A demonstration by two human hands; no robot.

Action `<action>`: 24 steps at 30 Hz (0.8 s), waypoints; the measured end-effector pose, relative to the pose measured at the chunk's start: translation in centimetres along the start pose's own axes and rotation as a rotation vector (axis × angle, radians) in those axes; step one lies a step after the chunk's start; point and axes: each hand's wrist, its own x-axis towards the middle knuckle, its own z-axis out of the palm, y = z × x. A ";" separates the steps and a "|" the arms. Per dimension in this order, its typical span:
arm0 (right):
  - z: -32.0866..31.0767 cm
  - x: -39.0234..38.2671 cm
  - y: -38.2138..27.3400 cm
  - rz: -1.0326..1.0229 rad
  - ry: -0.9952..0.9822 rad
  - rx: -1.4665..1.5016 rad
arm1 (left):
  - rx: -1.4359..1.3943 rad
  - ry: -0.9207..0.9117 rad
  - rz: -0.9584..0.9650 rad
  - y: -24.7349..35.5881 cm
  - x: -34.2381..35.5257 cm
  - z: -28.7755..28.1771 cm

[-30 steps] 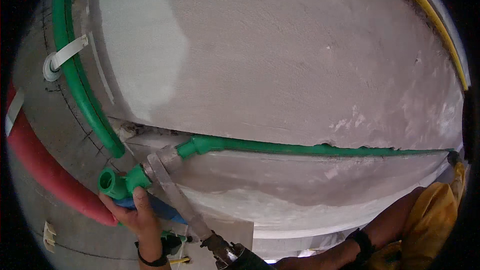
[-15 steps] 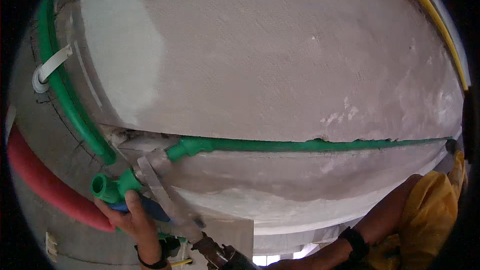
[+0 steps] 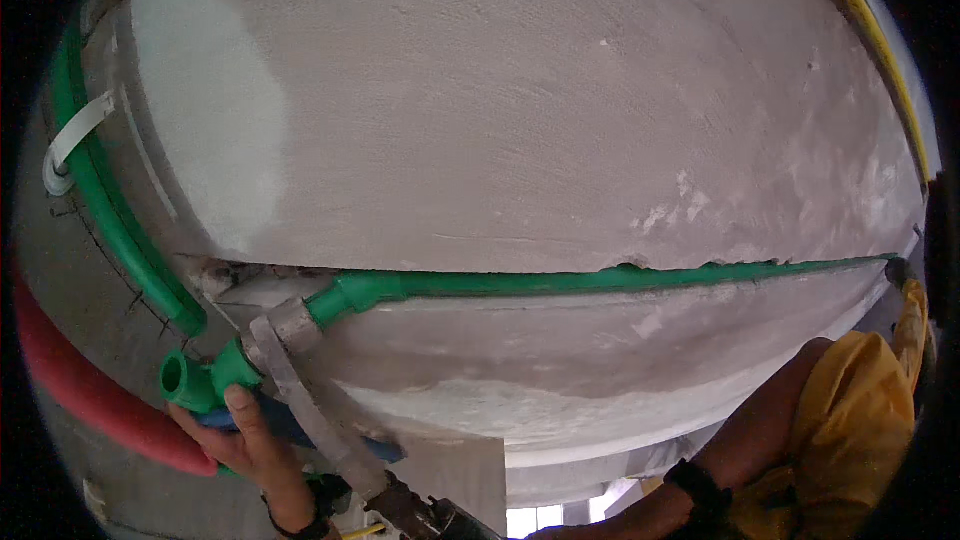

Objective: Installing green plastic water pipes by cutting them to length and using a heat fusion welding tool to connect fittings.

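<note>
My left hand grips a green pipe fitting at the lower left, thumb pressed up against it, with a blue piece under the fingers. The fitting sits at the end of a flat grey metal blade, which runs down to a dark tool body. A long green pipe lies in a groove across the plastered wall and ends at a socket beside the blade. My right forearm, with a black wristband, reaches toward the tool. Its hand is cut off by the lower edge.
A second green pipe curves down the left side, held by a white clip. A red foam-covered tube runs below it. A yellow line follows the upper right rim. My yellow sleeve fills the lower right.
The fitting, the blade and my left hand have drifted left in the picture as my head turned. My grip on the fitting is unchanged.
</note>
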 end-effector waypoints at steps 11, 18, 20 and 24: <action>-1.1 -0.7 -2.4 0.106 0.026 0.125 | -0.010 -0.023 -0.025 0.1 -0.2 -0.3; -0.1 -1.5 0.4 -0.120 0.074 0.159 | 0.035 -0.050 0.040 0.5 -0.2 0.2; -0.2 -1.4 0.0 -0.088 0.077 0.202 | 0.053 -0.054 0.057 0.8 0.0 0.4; 0.0 -1.4 0.6 -0.073 0.095 0.314 | 0.013 -0.063 0.032 1.2 0.0 1.1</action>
